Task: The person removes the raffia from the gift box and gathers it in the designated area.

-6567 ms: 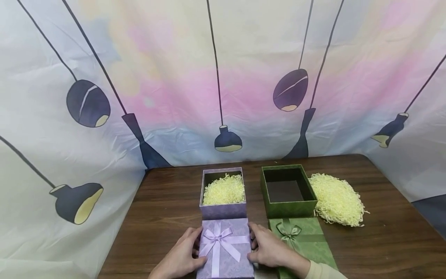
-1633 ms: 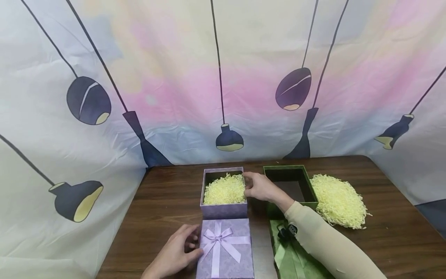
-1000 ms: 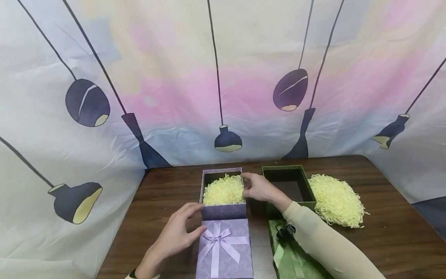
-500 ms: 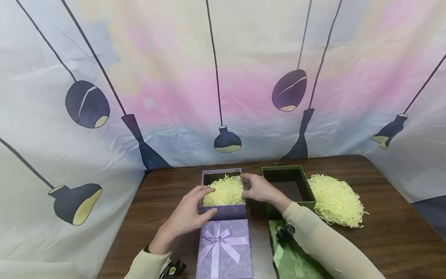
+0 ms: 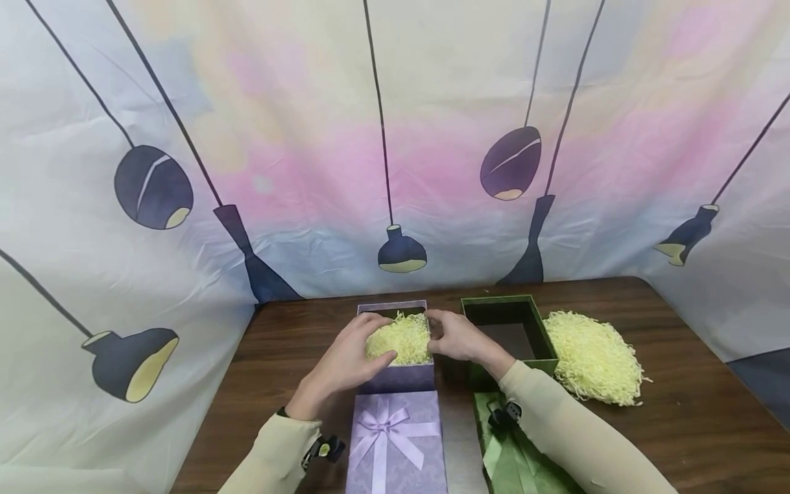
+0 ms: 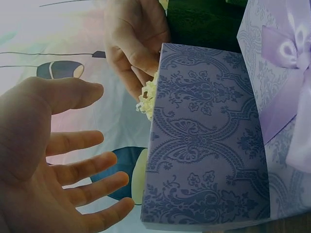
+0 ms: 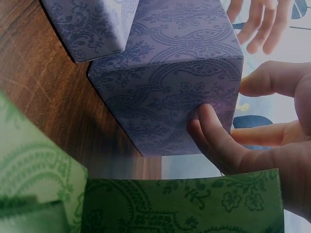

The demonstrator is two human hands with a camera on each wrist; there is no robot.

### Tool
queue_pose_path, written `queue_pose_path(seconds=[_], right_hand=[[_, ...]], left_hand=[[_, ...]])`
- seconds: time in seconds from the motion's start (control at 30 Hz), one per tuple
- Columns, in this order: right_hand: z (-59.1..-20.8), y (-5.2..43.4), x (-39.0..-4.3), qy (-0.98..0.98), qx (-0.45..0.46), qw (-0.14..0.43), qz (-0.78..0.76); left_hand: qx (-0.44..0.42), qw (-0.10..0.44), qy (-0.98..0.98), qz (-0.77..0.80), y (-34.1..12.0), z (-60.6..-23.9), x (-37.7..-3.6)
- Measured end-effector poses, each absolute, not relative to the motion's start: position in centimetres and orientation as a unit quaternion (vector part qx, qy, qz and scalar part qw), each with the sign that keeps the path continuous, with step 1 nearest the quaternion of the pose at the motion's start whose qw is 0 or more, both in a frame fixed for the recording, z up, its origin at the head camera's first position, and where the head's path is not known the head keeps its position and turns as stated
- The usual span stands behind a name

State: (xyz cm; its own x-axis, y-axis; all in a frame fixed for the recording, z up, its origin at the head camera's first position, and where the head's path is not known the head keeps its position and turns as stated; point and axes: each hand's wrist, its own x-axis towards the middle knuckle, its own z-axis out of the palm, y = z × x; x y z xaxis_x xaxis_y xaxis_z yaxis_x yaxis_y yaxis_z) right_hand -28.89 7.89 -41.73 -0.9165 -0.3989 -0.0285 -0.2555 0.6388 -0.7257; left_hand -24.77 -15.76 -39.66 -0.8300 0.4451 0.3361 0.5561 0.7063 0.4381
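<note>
The purple patterned gift box (image 5: 401, 379) stands without its lid, filled with pale yellow shredded paper (image 5: 407, 339). My right hand (image 5: 463, 337) grips its right wall, the thumb at the rim and two fingers against the outside, as the right wrist view shows. Over the box's left side is my left hand (image 5: 348, 353), its fingers spread and apart from the box wall in the left wrist view. Just in front of the box lies the purple lid (image 5: 426, 449) with a ribbon bow.
To the right stands a bare-bottomed green box (image 5: 481, 377), a pile of shredded paper (image 5: 595, 360) beside it. My right forearm crosses above the green lid (image 5: 543, 473). A printed curtain (image 5: 321, 171) hangs behind the wooden table (image 5: 296, 329).
My left hand has left the lid's left side and moved forward over the purple box. Earlier, my right hand went from the lid's right side to the box's right wall, where it stays.
</note>
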Motion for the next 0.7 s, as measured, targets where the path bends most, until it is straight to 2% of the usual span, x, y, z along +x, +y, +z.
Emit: queue_pose_path(seconds=[0.23,0.7], right_hand=[[-41.8,7.9,-28.9,0.900,-0.176,0.096,-0.387],[-41.6,7.8,-28.9,0.903,-0.172,0.103,-0.380]], left_hand=[[-0.274,0.096,-0.927,-0.239,-15.0,-39.6,-25.9],[-0.251,0.029,-0.948,-0.195,-14.0,-39.3,-27.7]])
